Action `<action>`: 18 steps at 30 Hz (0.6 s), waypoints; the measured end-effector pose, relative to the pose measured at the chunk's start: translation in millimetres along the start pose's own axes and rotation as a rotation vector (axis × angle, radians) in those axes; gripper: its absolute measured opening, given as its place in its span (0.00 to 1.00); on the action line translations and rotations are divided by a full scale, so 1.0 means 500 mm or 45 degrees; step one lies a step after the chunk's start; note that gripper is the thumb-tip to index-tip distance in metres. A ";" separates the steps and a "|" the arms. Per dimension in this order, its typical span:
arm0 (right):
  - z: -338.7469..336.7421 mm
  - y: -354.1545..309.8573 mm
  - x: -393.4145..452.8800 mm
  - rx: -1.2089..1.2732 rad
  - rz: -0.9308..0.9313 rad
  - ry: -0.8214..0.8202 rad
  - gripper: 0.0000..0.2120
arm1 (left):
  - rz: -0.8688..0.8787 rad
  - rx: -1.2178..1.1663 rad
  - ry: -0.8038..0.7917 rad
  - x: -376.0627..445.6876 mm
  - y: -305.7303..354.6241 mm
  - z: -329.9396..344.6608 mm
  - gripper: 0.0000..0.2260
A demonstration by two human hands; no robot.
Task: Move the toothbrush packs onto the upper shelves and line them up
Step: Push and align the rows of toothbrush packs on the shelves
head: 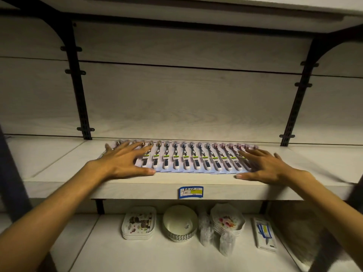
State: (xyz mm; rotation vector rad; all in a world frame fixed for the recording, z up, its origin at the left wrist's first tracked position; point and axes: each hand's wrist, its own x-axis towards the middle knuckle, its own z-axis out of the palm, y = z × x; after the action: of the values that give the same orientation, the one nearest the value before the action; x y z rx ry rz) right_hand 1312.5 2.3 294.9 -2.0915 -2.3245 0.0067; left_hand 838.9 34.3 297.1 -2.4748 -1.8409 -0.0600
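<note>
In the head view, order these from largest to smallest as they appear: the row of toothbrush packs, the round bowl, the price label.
1. Row of toothbrush packs
2. Round bowl
3. Price label
The bowl sits lower and nearer, yet the order seems clear.

left hand (pixel 121 161) covers leftmost toothbrush packs (pixel 188 158) | price label (pixel 190 192) writing unreadable

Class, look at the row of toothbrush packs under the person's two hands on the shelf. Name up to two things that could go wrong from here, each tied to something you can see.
1. The toothbrush packs overlap like tiles; a sideways push from the left hand or right hand could fan the row unevenly.
2. The packs' near ends lie close to the shelf edge; a pull could tip some onto the dishes below.
</note>
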 end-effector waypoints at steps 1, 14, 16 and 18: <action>0.003 0.006 -0.003 0.020 0.028 -0.024 0.57 | -0.029 -0.004 -0.032 -0.004 -0.012 0.004 0.44; 0.022 0.006 0.012 0.232 0.077 -0.005 0.63 | -0.061 -0.187 -0.101 0.004 -0.024 0.026 0.42; 0.022 0.008 0.011 0.243 0.074 -0.007 0.63 | -0.062 -0.178 -0.108 -0.002 -0.018 0.023 0.42; 0.019 0.009 0.010 0.223 0.072 -0.011 0.62 | -0.067 -0.163 -0.094 -0.005 -0.018 0.021 0.43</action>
State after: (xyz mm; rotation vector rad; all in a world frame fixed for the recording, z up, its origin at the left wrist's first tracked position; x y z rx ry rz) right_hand 1316.4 8.0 285.2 -2.0747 -2.1796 0.2122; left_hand 829.3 35.1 286.7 -2.5445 -1.9921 -0.0927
